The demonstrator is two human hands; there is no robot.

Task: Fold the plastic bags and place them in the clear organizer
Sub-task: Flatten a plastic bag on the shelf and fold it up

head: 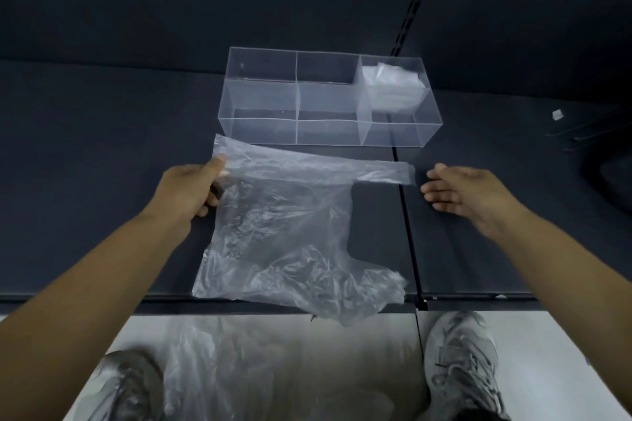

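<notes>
A clear plastic bag (287,236) lies spread on the dark surface, its near edge hanging over the front edge. My left hand (191,188) pinches the bag's far left corner between thumb and fingers. My right hand (461,191) hovers open just right of the bag's far handle strip (386,173), fingers straight, apart from it. Behind the bag stands the clear organizer (260,99) with several compartments. A folded bag (390,82) sits in its far right compartment.
More clear plastic (219,366) lies on the pale floor below the surface edge, between my two grey shoes (458,362). A seam (407,222) runs front to back through the surface. Dark objects and a small white piece (557,114) lie at the right.
</notes>
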